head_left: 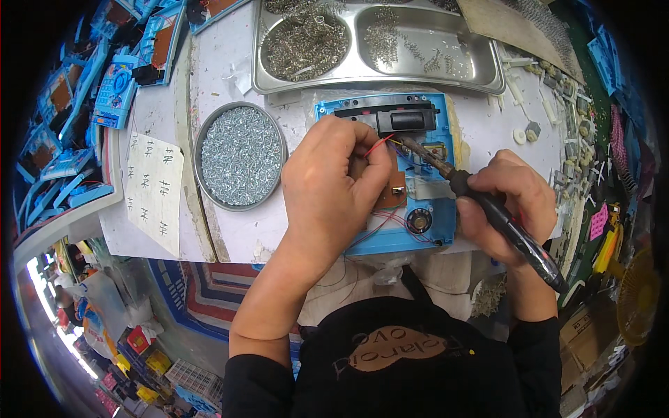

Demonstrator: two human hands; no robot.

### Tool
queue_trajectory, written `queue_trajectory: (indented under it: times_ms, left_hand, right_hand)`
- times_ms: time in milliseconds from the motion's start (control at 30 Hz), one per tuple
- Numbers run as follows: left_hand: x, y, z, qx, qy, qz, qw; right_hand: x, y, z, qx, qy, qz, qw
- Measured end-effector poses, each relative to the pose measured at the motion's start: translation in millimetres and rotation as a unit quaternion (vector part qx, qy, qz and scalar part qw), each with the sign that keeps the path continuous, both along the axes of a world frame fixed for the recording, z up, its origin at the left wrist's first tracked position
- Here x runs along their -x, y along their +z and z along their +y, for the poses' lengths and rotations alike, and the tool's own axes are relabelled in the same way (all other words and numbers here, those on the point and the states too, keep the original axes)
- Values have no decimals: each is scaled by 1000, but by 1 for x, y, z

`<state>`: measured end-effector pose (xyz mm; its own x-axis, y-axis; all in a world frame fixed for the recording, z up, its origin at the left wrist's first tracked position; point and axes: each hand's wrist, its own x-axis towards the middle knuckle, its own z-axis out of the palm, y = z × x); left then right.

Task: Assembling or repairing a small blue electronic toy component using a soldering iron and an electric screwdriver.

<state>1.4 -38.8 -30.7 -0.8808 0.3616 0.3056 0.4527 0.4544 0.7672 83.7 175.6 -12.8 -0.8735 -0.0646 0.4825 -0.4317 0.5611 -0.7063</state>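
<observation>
A blue plastic case (376,242) lies open on the white table (244,233), right in front of the person. Inside it are a long black part (410,120) near the top, a brown board (392,184) in the middle, and a small round speaker (419,221) near the bottom. The left hand (334,171) is over the left side of the case, with its thumb and finger pinched together on a thin red wire (380,146). The right hand (512,202) is curled around the black handle of a soldering iron (502,223). The iron leans, and its tip points at the wires just below the black part; I cannot tell if it touches them. To the left of the case is a round bowl (198,159) full of little shiny screws (240,157). Next to it lies a sheet of paper (155,188) with writing on it. Behind the case is a big metal tray (376,85) with many small springs (305,45). More blue toy parts (115,90) are piled at the far left.
</observation>
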Motion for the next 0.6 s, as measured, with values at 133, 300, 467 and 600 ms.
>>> queue_trajectory:
  times_ms: [133, 300, 467, 600]
  left_hand:
    - [1, -1, 0, -1, -1, 17, 1000]
    - [0, -1, 0, 4, 2, 6, 1000]
    - [0, -2, 1, 3, 6, 5, 1000]
    - [-1, -2, 1, 9, 7, 10, 1000]
  right_hand:
    - [0, 1, -1, 4, -1, -6, 1000]
    - [1, 2, 0, -6, 0, -9, 1000]
    - [2, 2, 1, -13, 5, -3, 1000]
    - [3, 1, 5, -6, 17, -3, 1000]
